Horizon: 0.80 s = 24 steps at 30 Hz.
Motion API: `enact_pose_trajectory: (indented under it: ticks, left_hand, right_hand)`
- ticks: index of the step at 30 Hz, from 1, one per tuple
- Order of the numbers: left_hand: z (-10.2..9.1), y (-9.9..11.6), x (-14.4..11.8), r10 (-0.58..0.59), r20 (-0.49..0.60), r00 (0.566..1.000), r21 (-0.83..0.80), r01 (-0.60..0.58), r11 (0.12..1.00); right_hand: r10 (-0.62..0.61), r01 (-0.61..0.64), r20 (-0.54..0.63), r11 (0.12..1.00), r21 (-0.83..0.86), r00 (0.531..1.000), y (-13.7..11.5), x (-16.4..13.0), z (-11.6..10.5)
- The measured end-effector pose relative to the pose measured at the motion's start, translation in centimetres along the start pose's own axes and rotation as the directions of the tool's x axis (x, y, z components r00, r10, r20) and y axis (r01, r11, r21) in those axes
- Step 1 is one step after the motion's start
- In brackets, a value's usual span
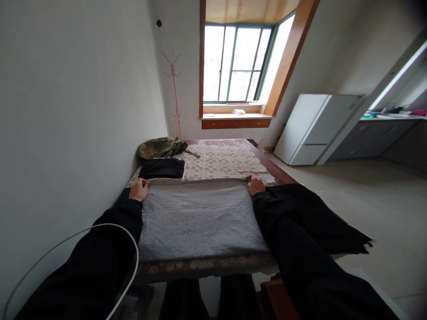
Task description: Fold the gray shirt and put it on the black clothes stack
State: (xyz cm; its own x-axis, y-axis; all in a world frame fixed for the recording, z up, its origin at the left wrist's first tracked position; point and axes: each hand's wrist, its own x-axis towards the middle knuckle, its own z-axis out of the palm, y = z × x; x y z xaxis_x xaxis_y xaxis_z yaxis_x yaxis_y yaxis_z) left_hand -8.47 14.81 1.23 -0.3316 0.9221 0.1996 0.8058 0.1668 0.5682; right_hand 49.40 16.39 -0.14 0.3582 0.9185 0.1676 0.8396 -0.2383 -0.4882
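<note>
A grey shirt (200, 220) lies spread flat across the near half of the table, with a fairly straight far edge. Black cloth (310, 209), apparently its sleeve, stretches out to the right and hangs past the table edge. My left hand (139, 190) pinches the shirt's far left corner. At the far right corner, my right hand (255, 184) has its fingers closed on the same edge. Just beyond my left hand sits a folded black garment (162, 168) with a pale border.
Patterned cloth (227, 160) covers the wooden table (282, 173). An olive-green bag (160, 147) rests at the far left against the wall. A white cable (133, 244) loops over my left forearm. Further off stand a pink coat rack (174, 84) and a white fridge (313, 124).
</note>
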Motion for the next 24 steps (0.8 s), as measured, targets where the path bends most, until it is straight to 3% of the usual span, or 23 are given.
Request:
enact_pose_trajectory:
  ticks: [4,7,12,15,18,21,24]
  left_hand:
    - [-1.3,-0.2,-1.1,-0.033,0.002,0.999,-0.045,0.033,0.998]
    - [-2.7,-1.2,-3.2,-0.035,0.092,0.995,-0.144,0.048,0.988]
    - [-5.5,-3.7,-10.5,0.019,0.256,0.967,-0.299,0.061,0.952]
    - [-7.2,-4.5,-16.2,0.024,0.275,0.961,-0.341,0.074,0.937]
    - [-8.6,-4.8,-21.1,0.026,0.227,0.973,-0.333,0.053,0.941]
    - [-9.1,-4.9,-24.1,-0.031,0.166,0.986,-0.303,0.081,0.95]
    - [-9.1,-4.8,-25.5,-0.061,0.091,0.994,-0.381,0.091,0.92]
  right_hand:
    - [-0.057,0.057,0.022,0.998,0.008,0.998,-0.1,-0.7,-0.6]
    - [-0.184,0.183,0.065,0.983,0.024,0.981,0.6,-2.7,-1.8]
    - [-0.403,0.398,0.096,0.915,0.063,0.91,5.1,-11.3,-5.8]
    - [-0.337,0.331,0.085,0.941,0.074,0.938,8.5,-17.9,-8.3]
    - [-0.227,0.224,0.045,0.972,0.078,0.973,11.0,-23.0,-9.8]
    - [-0.144,0.142,0.009,0.982,0.127,0.989,12.2,-25.6,-10.3]
    - [-0.066,0.064,-0.001,0.967,0.248,0.998,12.5,-26.3,-10.3]
